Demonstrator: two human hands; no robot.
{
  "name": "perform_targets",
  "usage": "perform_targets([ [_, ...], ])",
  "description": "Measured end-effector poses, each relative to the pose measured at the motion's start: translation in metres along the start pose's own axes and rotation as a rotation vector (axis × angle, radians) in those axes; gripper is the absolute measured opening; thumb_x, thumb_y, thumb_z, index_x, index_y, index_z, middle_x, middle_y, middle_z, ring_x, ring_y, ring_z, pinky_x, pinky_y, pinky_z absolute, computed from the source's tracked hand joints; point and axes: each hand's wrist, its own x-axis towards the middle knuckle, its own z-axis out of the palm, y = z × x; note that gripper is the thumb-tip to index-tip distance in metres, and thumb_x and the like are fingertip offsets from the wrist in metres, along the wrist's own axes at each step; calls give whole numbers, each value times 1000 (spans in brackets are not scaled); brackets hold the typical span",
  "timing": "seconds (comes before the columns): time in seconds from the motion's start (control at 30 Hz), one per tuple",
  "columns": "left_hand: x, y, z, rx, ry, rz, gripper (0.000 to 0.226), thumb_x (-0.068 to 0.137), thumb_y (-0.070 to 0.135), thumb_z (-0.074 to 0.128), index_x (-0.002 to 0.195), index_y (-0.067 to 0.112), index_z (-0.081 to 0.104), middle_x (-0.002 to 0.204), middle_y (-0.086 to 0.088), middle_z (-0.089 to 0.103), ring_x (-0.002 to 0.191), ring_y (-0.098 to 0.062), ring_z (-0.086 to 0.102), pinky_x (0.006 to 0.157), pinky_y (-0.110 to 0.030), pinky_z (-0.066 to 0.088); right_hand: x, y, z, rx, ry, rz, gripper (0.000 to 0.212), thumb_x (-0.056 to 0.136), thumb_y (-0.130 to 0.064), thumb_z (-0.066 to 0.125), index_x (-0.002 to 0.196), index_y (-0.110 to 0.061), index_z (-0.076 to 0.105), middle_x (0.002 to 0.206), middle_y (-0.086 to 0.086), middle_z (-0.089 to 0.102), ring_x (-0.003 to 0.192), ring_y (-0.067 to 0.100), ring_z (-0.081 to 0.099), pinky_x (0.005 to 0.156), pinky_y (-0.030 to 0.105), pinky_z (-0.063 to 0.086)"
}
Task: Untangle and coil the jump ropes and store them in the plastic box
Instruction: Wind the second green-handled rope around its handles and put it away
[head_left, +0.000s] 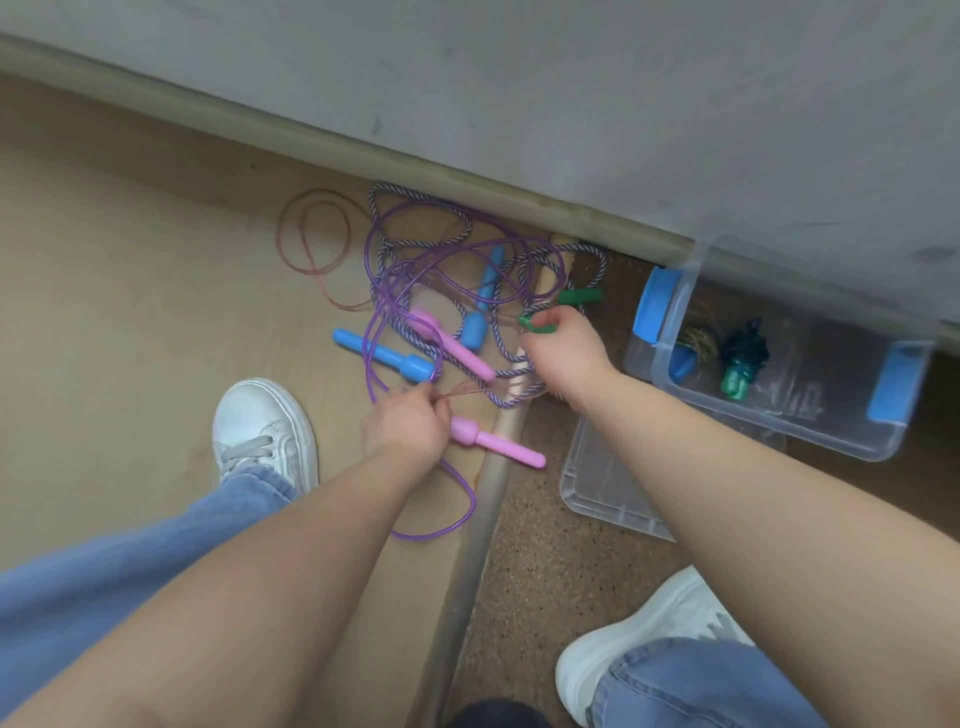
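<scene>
The plastic box (779, 423) stands open against the baseboard, with its blue latches swung out. Inside lie two bundled ropes: a dark green one (744, 356) near the middle and one with a blue handle (684, 358) at the box's left end. The clear lid (605, 483) lies flat on the floor just in front of the box's left corner.

Left of the box, the remaining jump ropes sprawl in one tangle on the floor. A purple rope (395, 291) and a braided blue-and-white rope (410, 200) loop through each other. A thin reddish rope (317, 239) curls at the side of the tangle farthest from the box.

Two blue handles (384, 356) and two pink handles (452, 343) lie among the loops. One green handle (581, 296) lies at the edge nearest the box.

The right hand (566, 356) reaches into the side of the tangle nearest the box, fingers curled around a second green handle (537, 326). The left hand (408, 423) is farther from the box, beside the nearer pink handle. Its fingertips are pinched on what looks like the thin reddish strand, though the strand is faint there.

White sneakers (265, 431) and blue jeans frame the foreground.
</scene>
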Motion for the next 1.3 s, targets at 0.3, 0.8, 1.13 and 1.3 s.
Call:
perform_targets([
  [0.3,-13,3,4,140,153,270,25,86,43,61,107,30,67,142,-6,36,133,-31,30,103,-43,29,21,10,-9,-651,27,-167,47,92,-50,54,126,-17,57,116,16,65,107,39,62,84,40,51],
  [0.8,16,-25,-6,-200,93,96,31,100,28,47,80,11,63,90,-12,53,101,-35,56,85,-37,43,50,16,-18,-912,311,-353,39,82,-12,65,120,-7,58,127,16,49,120,38,42,82,45,47],
  [1.13,14,-15,-10,-536,217,-58,26,97,23,43,95,13,67,99,-11,68,97,-30,59,86,-37,45,59,10,-20,-918,330,-447,32,102,-24,42,128,-7,51,118,21,57,108,41,54,81,47,44],
  [1.3,24,-18,-9,-821,242,-386,51,81,55,25,69,22,61,74,-2,72,87,-34,69,92,-50,52,49,21,-8,-815,63,-483,37,100,-29,48,132,-10,47,125,21,52,104,44,59,76,43,49],
])
